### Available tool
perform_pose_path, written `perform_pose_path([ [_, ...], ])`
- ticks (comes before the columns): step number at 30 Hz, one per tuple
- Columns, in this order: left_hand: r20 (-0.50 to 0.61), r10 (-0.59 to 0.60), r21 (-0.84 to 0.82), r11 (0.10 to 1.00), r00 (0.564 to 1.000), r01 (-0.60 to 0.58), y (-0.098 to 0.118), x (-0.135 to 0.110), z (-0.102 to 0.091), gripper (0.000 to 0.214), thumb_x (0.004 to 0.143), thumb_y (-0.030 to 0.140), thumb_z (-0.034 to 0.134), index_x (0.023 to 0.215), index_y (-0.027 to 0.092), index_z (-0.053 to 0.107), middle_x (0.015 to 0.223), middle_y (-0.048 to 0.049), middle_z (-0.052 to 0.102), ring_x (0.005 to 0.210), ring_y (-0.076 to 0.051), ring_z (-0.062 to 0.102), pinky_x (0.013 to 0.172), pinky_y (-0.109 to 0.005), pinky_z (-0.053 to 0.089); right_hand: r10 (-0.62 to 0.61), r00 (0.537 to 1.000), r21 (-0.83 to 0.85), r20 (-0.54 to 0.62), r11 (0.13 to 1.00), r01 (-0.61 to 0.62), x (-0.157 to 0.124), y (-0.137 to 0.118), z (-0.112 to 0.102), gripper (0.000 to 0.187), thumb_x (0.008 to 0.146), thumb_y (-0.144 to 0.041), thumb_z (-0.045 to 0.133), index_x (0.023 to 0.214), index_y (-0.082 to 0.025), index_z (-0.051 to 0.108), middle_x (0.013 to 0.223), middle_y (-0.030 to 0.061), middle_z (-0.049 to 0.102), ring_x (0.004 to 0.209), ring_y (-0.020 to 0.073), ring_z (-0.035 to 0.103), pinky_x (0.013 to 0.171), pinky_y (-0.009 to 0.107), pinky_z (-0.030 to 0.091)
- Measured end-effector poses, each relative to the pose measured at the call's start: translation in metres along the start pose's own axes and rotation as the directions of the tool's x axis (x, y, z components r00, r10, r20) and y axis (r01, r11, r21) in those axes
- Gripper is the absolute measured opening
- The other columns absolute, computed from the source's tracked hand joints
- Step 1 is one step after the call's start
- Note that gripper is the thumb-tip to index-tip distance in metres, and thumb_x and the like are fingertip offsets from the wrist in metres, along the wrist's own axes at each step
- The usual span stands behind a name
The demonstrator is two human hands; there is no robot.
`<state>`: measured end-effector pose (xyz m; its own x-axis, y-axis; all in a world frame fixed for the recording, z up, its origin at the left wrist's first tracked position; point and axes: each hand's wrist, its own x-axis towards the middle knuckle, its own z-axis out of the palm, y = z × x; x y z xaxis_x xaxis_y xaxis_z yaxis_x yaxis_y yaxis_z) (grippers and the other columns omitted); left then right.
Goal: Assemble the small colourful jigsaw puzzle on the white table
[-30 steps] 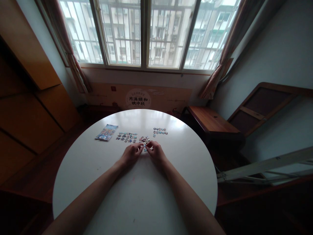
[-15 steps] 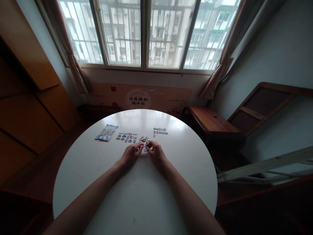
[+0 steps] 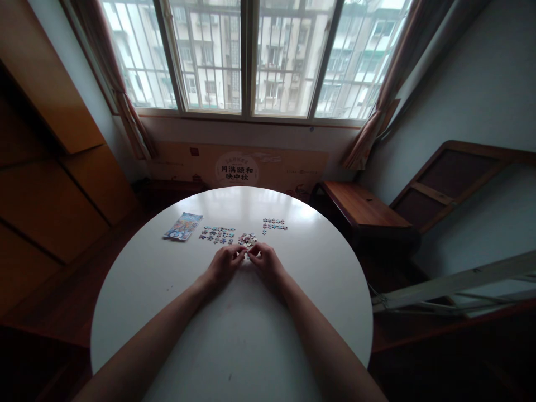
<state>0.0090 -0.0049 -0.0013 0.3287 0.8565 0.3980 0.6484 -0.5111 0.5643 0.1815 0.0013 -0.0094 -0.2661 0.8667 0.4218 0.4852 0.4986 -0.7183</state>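
My left hand (image 3: pixel 226 262) and my right hand (image 3: pixel 265 259) meet near the middle of the round white table, fingertips pinched almost together. Between them shows a little of some puzzle pieces (image 3: pixel 247 256), mostly covered by my fingers. Just beyond my fingertips lies a small heap of loose jigsaw pieces (image 3: pixel 248 239). Rows of laid-out pieces (image 3: pixel 216 235) are spread to the left of the heap. Another group of pieces (image 3: pixel 274 224) sits in short rows farther back on the right.
A colourful printed packet (image 3: pixel 183 227) lies on the white table (image 3: pixel 138 290) at the left. Behind the table, a printed panel (image 3: pixel 285 163) stands below the window. A wooden bench (image 3: pixel 364 204) is off to the right, cabinets (image 3: pixel 84 184) to the left.
My fingertips have drawn slightly closer together over the puzzle pieces, covering more of them. The heap, rows and packet have stayed put.
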Motion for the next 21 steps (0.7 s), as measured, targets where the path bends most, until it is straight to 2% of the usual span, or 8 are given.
perform_pose_path([
  [10,-0.078,0.031,-0.093,0.995,0.996,-0.039,-0.0009,-0.0001,0.0019,0.02,0.083,0.026,0.052,0.097,0.018,0.065,0.09,-0.004,0.07,0.06,-0.011,0.058,0.059,-0.021,0.048,-0.055,0.997,-0.059,-0.058,0.997,0.052,0.0011,-0.004,-0.0019,0.007,0.077,-0.022,0.058,0.074,-0.018,0.062,0.071,0.002,0.064,0.07,0.0145,0.056,0.067,0.026,0.044],
  [21,-0.096,0.053,-0.129,0.989,0.994,-0.065,0.0017,0.0,0.0006,0.023,0.084,0.024,0.051,0.102,0.019,0.065,0.093,-0.0043,0.07,0.058,-0.01,0.059,0.056,-0.021,0.05,-0.072,0.995,-0.043,-0.061,0.997,0.07,0.0018,-0.0045,-0.0017,0.006,0.077,-0.018,0.058,0.075,-0.018,0.064,0.072,0.0023,0.065,0.07,0.0148,0.057,0.069,0.026,0.043],
])
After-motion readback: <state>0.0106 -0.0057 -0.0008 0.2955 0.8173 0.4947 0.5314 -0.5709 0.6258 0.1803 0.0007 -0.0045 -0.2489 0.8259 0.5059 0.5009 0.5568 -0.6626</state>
